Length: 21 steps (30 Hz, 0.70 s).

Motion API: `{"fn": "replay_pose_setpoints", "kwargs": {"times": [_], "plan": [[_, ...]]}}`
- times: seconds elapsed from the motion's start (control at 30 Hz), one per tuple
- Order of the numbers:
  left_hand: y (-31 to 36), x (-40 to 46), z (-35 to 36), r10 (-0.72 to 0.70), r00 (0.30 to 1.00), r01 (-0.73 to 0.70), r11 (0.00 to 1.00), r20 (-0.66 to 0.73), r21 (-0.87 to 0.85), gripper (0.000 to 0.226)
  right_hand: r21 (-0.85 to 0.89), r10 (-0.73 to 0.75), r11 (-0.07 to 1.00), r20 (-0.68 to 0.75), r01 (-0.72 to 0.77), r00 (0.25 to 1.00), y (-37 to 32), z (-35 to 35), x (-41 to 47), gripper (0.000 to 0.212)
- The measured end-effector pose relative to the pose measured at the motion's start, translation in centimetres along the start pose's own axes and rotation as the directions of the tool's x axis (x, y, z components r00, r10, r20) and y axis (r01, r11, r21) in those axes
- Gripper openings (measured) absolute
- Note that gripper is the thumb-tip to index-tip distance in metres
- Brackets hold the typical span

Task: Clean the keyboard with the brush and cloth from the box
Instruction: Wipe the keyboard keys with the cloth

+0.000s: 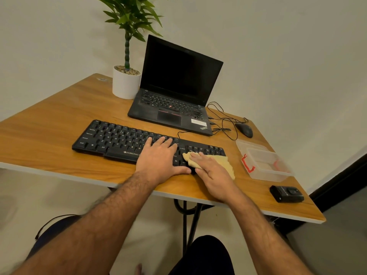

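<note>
A black keyboard point(119, 139) lies across the wooden table point(59, 124) in front of me. My left hand point(160, 155) rests flat on the keyboard's middle, fingers spread over the keys, holding nothing. My right hand point(210, 169) presses a yellow cloth point(228, 163) flat onto the keyboard's right end, covering part of the keys there. The clear plastic box point(266, 165) with red clips stands open to the right of the keyboard, its lid point(248, 144) behind it. I see no brush.
An open black laptop point(178, 92) stands behind the keyboard, with a potted plant point(126, 82) to its left. A black mouse point(244, 130) and tangled cables point(222, 120) lie at the far right. A small black device point(287, 193) sits near the table's right front edge.
</note>
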<state>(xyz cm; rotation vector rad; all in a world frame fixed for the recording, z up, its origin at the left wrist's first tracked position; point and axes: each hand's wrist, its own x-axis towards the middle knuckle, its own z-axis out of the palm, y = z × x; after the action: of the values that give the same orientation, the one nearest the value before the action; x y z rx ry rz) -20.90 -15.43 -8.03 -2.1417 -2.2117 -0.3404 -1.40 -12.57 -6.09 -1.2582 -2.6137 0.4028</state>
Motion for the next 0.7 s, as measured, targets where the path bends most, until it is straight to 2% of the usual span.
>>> {"fn": "replay_pose_setpoints", "kwargs": {"times": [0.2,0.3,0.43,0.57,0.7], "plan": [[-0.1,0.0,0.1,0.002,1.0,-0.002,1.0,-0.002,-0.012,0.105,-0.015,0.025,1.0,-0.019,-0.026,1.0,-0.3,-0.3,0.1,0.044],[-0.1,0.0,0.1,0.006,1.0,-0.006,1.0,-0.021,-0.006,0.103,-0.026,-0.03,0.999,-0.032,0.029,0.999,-1.1,0.8,-0.3,0.045],[0.0,0.1,0.0,0.001,1.0,-0.001,1.0,-0.003,-0.007,0.103,-0.003,-0.054,0.999,-0.002,0.054,0.999,0.3,0.1,-1.0,0.045],[-0.1,0.0,0.0,0.004,1.0,-0.004,1.0,-0.009,-0.006,0.103,-0.064,-0.015,0.998,-0.011,0.014,1.0,-0.7,0.3,-0.1,0.045],[0.0,0.0,-0.1,0.005,1.0,-0.005,1.0,-0.007,-0.003,0.098,-0.056,-0.056,0.997,0.028,0.058,0.998,-0.6,0.1,-0.9,0.045]]}}
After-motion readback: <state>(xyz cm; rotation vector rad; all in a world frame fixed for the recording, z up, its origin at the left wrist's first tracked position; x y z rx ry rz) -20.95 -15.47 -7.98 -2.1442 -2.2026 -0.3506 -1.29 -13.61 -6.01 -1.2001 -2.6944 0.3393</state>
